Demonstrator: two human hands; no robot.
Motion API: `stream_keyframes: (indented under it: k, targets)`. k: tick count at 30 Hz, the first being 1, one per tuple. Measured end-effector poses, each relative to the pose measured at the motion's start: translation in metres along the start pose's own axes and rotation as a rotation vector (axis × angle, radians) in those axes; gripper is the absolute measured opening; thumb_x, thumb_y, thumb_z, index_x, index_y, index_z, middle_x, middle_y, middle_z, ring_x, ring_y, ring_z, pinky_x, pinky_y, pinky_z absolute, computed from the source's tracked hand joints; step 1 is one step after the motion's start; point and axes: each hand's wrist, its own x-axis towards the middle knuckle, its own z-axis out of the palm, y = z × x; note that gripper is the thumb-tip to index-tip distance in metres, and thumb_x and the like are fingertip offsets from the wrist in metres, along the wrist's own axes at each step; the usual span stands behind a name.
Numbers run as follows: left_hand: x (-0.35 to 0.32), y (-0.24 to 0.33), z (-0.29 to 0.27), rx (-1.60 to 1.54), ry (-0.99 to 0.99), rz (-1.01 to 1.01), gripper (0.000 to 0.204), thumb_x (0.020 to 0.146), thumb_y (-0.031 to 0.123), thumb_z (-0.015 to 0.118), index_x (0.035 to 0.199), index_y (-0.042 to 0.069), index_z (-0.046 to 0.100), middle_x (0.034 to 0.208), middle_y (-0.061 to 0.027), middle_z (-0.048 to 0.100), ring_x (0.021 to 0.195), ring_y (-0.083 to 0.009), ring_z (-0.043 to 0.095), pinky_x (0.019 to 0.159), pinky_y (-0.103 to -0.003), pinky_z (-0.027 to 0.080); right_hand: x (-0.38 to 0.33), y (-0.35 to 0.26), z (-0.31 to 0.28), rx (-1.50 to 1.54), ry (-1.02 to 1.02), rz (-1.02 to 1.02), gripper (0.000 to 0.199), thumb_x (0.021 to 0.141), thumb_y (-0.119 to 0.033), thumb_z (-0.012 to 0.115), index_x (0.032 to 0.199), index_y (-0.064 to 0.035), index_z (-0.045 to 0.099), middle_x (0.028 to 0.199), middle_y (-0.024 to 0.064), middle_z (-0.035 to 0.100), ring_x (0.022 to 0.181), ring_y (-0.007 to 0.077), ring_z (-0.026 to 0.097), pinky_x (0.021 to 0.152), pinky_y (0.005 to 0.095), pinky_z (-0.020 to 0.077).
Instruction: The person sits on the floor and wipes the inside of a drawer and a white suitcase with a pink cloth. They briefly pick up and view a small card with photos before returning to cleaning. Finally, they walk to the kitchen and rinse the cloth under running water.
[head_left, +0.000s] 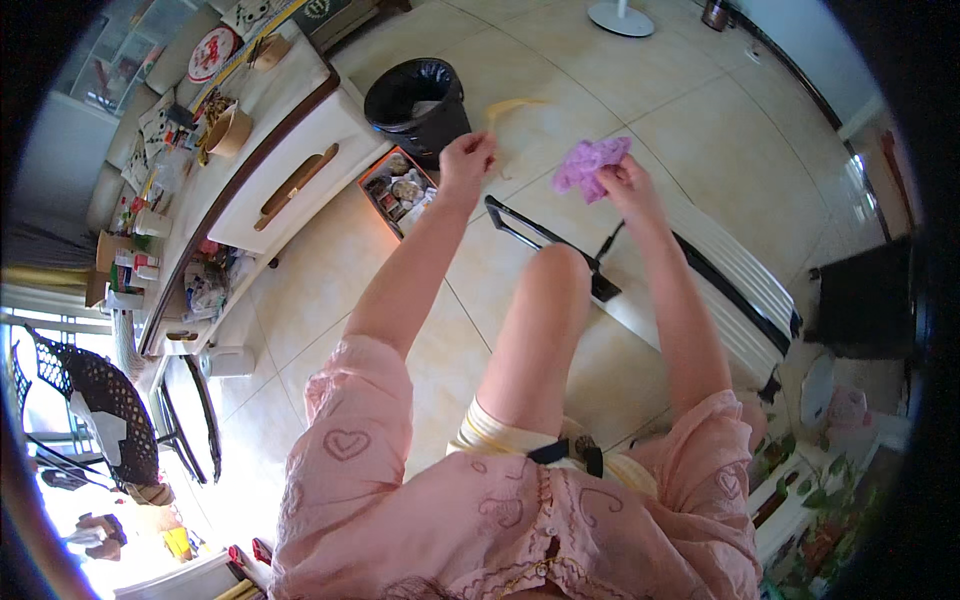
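Note:
My left hand point(466, 165) is raised in front of me with its fingers closed. A thin, blurred yellow strip point(512, 105) runs up and to the right from its fingertips; what kind of strip it is cannot be made out. To the right, my right hand point(628, 186) pinches a crumpled purple cloth point(585, 168), which hangs off to the left of the fingers. Just beyond my left hand stands a black bin point(425, 125) with a dark liner and something pale inside. An orange-edged box point(398, 192) of small mixed items sits on the floor beside the bin.
A long white cabinet point(290, 150) with a wooden drawer handle runs along the left, baskets and jars on top. Under my right forearm lies a white ribbed case point(725, 250) with a black frame handle point(530, 222). A round white stand base point(621, 19) is at the far side.

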Motion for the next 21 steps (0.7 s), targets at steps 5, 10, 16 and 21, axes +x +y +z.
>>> stream_keyframes:
  k: [5, 10, 16, 21]
  targets:
    - [0.057, -0.004, -0.072, -0.139, 0.24, -0.027, 0.019, 0.08, 0.012, 0.062, 0.09, -0.002, 0.056, 0.072, -0.0049, 0.057, 0.06, -0.0109, 0.054, 0.053, -0.021, 0.046, 0.062, 0.007, 0.064, 0.045, -0.159, 0.037, 0.022, 0.078, -0.007, 0.056, 0.1, -0.0012, 0.054, 0.087, 0.0034, 0.059, 0.078, 0.0097, 0.056, 0.069, 0.024, 0.0455]
    - [0.15, -0.007, -0.116, -0.1, 0.332, -0.015, 0.016, 0.079, 0.009, 0.062, 0.084, -0.004, 0.055, 0.067, -0.0069, 0.057, 0.058, -0.0155, 0.057, 0.054, -0.023, 0.05, 0.105, 0.027, 0.087, 0.073, -0.305, 0.068, 0.027, 0.081, -0.011, 0.055, 0.106, -0.0037, 0.05, 0.095, 0.0025, 0.057, 0.085, 0.0095, 0.053, 0.072, 0.0258, 0.0445]
    - [0.203, -0.024, -0.134, -0.319, 0.622, -0.061, 0.01, 0.082, 0.004, 0.053, 0.079, -0.005, 0.054, 0.071, -0.0154, 0.061, 0.059, -0.021, 0.061, 0.053, -0.029, 0.053, 0.088, 0.043, 0.072, -0.064, -0.24, 0.193, 0.028, 0.081, -0.011, 0.055, 0.108, -0.0038, 0.049, 0.099, 0.0023, 0.057, 0.09, 0.0101, 0.052, 0.078, 0.0264, 0.0427]
    - [0.146, -0.056, -0.083, -0.182, 0.353, -0.145, 0.007, 0.082, 0.005, 0.053, 0.082, -0.002, 0.055, 0.073, -0.0133, 0.061, 0.055, -0.0182, 0.059, 0.05, -0.028, 0.051, 0.06, 0.04, 0.042, 0.073, -0.202, 0.136, 0.027, 0.082, -0.01, 0.054, 0.108, -0.0043, 0.049, 0.101, 0.0034, 0.057, 0.092, 0.0108, 0.053, 0.08, 0.0273, 0.0427]
